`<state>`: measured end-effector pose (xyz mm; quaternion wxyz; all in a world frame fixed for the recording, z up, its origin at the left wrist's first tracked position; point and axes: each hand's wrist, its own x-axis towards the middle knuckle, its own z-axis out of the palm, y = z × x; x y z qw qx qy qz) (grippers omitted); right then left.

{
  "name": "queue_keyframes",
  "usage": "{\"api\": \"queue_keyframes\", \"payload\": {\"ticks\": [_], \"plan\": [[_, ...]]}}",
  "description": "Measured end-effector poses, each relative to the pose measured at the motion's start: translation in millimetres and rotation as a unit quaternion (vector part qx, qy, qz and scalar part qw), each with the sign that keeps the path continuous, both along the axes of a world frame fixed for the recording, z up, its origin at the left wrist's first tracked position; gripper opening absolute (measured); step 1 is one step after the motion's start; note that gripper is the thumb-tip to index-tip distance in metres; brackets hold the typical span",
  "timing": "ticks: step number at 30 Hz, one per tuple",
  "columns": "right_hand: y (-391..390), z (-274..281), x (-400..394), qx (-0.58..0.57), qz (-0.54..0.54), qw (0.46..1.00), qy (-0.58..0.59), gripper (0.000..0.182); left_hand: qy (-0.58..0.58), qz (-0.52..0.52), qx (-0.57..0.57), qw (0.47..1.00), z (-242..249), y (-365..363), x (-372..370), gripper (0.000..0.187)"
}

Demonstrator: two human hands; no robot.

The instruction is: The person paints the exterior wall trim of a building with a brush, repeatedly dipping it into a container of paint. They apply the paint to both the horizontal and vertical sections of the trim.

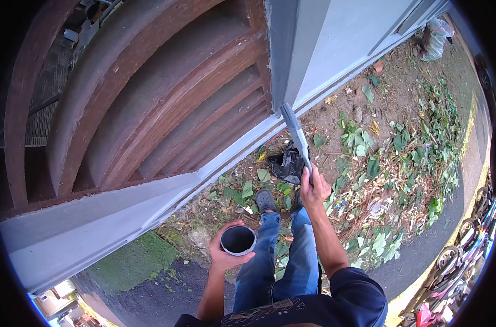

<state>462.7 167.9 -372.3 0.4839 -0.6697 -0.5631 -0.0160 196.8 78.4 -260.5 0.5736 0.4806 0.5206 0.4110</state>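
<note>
My left hand (pixel 219 254) is wrapped round a small round cup (pixel 240 253) with a grey rim. The inside is dark, and I cannot make out how full it is. In my right hand (pixel 316 189) is a paintbrush (pixel 296 131) with a grey, paint-smeared handle, its bristle end pointing up and away from me. That end is at the bottom of a grey pillar (pixel 284 60), beside the ledge; whether it touches is hard to tell.
Brown curved slats (pixel 149 103) fill the wall opening at left, above a pale ledge (pixel 149 200). A black plastic bag (pixel 286 165) lies near my feet. Leaves and twigs (pixel 379 180) litter the ground. A filled sack (pixel 434 41) stands far right, and bicycles (pixel 466 240) line the right edge.
</note>
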Motion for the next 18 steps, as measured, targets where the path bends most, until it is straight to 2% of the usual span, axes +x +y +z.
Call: {"api": "queue_keyframes", "payload": {"ticks": [1, 3, 5, 7, 12, 18], "plan": [[0.9, 7.7, 0.8, -0.003, 0.0, 1.0, 0.0, 0.03, 0.002, -0.004, 0.003, 1.0, -0.7, 0.3, -0.1, 0.087], [11.5, 19.6, 3.4, 0.073, -0.01, 0.997, -0.03, 0.029, 0.003, -0.007, 0.003, 1.0, -1.4, -0.3, 1.8, 0.087], [26.2, 19.6, 4.3, 0.068, -0.011, 0.997, -0.025, 0.029, 0.01, -0.01, 0.01, 1.0, -2.0, 0.8, 4.4, 0.086], [37.0, -0.9, 3.7, 0.022, -0.004, 1.0, -0.011, 0.029, 0.006, -0.008, 0.009, 1.0, -4.0, 0.1, 8.7, 0.086], [43.7, -49.9, -0.1, -0.004, -0.003, 1.0, 0.021, 0.026, 0.012, -0.014, 0.008, 1.0, -19.7, -3.0, 15.6, 0.085], [10.3, -48.5, 12.5, -0.028, 0.007, 0.999, 0.028, 0.029, 0.015, -0.027, -0.007, 0.999, -19.1, -6.7, 24.2, 0.084]]}}
